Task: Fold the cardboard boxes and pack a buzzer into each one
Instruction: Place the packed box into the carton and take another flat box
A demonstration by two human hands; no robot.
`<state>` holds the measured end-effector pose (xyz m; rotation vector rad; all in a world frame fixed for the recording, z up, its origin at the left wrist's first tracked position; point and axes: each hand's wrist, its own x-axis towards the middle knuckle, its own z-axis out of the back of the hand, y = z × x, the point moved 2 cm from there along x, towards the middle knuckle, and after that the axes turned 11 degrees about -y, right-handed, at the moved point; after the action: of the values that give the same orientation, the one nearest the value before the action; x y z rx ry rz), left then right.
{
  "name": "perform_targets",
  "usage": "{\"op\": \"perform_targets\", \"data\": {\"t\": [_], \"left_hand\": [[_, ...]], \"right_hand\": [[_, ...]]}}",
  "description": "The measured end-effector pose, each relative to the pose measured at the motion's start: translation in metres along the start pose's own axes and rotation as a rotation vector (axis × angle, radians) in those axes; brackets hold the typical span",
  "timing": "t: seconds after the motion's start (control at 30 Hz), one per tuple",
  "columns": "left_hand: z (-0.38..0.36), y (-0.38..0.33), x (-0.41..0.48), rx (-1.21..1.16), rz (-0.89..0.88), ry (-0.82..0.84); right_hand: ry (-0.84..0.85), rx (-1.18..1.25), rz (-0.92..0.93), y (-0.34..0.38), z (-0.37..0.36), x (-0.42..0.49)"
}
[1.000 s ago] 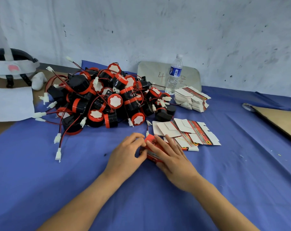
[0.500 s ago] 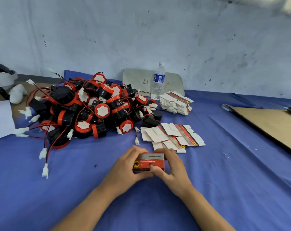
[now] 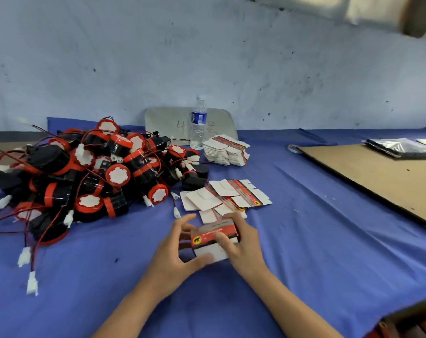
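A small red cardboard box (image 3: 213,236) with a white end flap is lifted just above the blue cloth at centre. My right hand (image 3: 243,245) grips its right side, fingers curled over the top and front. My left hand (image 3: 176,247) holds the left end, thumb under the white flap and fingers spread above. A big pile of black-and-red buzzers (image 3: 92,174) with red wires and white plugs lies to the left. Flat unfolded boxes (image 3: 227,195) lie just beyond my hands. A neat stack of flat boxes (image 3: 227,151) sits farther back.
A water bottle (image 3: 198,123) stands before a grey board (image 3: 168,120) at the wall. A brown cardboard sheet (image 3: 378,176) covers the right of the table, with a silver bag (image 3: 400,147) behind it. A carton's corner (image 3: 412,320) shows at bottom right.
The box went from pressed flat on the cloth to opened up and lifted between both hands, then turned so its white end flap faces me. My view has tilted upward.
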<state>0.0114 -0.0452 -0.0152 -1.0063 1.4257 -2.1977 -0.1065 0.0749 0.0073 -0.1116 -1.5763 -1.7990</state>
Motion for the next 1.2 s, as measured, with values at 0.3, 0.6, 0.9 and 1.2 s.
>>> {"op": "perform_targets", "data": {"t": [0.3,0.6,0.9,1.2], "left_hand": [[-0.001,0.018,0.009,-0.132,0.058,-0.019],[0.000,0.023,0.013,-0.131,0.055,-0.035],[-0.002,0.011,0.005,-0.083,0.071,-0.033],[0.001,0.013,0.004,-0.109,0.115,-0.018]], "right_hand": [[-1.435,0.279,-0.406,-0.013,0.126,-0.059],[-1.523,-0.146,-0.212,-0.006,0.138,-0.084],[-0.337,-0.517,-0.430,-0.032,0.058,0.023],[0.005,-0.755,-0.305,-0.089,0.001,0.091]]}}
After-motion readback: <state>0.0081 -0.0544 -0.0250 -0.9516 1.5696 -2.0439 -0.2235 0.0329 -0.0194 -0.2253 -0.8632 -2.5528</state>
